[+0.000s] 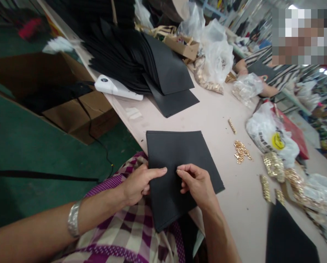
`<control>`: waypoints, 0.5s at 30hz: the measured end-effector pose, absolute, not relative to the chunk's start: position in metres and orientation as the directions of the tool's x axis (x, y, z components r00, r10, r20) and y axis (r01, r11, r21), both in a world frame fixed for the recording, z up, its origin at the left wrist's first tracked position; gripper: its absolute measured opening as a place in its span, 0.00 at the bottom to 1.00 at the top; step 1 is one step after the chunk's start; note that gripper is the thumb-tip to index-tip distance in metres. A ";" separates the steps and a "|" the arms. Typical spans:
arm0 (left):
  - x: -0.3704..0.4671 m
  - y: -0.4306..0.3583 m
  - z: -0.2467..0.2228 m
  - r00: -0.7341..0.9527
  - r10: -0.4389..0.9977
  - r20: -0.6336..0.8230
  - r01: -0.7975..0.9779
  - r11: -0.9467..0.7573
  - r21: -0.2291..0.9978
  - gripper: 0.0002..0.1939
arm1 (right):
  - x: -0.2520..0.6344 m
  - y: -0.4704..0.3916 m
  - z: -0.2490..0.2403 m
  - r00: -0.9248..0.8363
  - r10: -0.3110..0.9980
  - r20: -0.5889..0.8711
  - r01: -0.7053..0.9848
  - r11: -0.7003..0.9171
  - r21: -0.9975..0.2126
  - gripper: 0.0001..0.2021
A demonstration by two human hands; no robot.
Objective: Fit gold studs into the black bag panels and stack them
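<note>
Pinkish-white worktable (pixel 212 113), green floor (pixel 15 204) beside it, open brown cardboard box (pixel 78 113) on the floor. Across the table from me: 1 person in a striped top (pixel 285 76).

Main item: 1 flat, black, four-sided panel (pixel 179 146), leather-like, far part on the table edge, near part over the lap of the worker in a checked garment. Left hand (pixel 136 184) at its left edge: thumb extended over the upper face, other fingers curled in at the edge, nearly closed on it. Right hand (pixel 200 182) above the panel: thumb and index closed at the tips on 1 tiny metallic-looking piece (pixel 178 170), other fingers loosely curled; too small to tell what kind, or whether it touches the surface.

Progress, judging by eye: looks early on this panel. No metal piece seen fixed on its upper face; underside hidden. Plenty of similar material around: black sheets (pixel 168 69) in a fanned stack, loose gold-coloured metal pieces (pixel 241 151), 1 short gold-coloured strip (pixel 231 126) near them. Can't tell which sheets, if any, are finished.

Also logged: white plastic device (pixel 118 87) beside the stack, white printed bag (pixel 264 128) with a yellow smiley, gold-coloured woven-looking bundle (pixel 273 166) just below it.
</note>
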State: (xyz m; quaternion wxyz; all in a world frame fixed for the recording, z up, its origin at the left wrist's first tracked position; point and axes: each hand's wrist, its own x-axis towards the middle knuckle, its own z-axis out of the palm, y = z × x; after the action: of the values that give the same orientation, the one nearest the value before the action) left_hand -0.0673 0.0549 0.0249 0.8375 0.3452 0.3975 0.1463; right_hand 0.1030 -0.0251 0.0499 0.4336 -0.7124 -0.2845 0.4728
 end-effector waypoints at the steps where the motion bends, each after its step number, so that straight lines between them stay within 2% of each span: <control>1: -0.067 0.055 0.023 0.650 0.509 -0.564 0.031 0.724 0.689 0.20 | 0.103 -0.024 0.050 0.383 0.812 -0.439 0.001 -0.476 -0.879 0.13; 8: -0.068 0.056 0.021 0.651 0.483 -0.585 0.024 0.758 0.652 0.20 | 0.104 -0.019 0.052 0.339 0.804 -0.489 -0.026 -0.512 -0.859 0.14; 13: -0.064 0.055 0.026 0.688 0.461 -0.561 -0.016 0.782 0.623 0.17 | 0.102 -0.018 0.048 0.387 0.789 -0.477 -0.063 -0.494 -0.867 0.16; 15: -0.065 0.055 0.030 0.699 0.474 -0.535 0.000 0.749 0.663 0.18 | 0.100 -0.018 0.051 0.400 0.785 -0.472 -0.057 -0.493 -0.868 0.15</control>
State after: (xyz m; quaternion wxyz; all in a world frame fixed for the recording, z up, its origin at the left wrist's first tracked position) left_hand -0.0652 0.0545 0.0302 0.8619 0.3267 0.3627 0.1373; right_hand 0.1000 -0.0181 0.0510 0.4344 -0.7152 -0.2547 0.4846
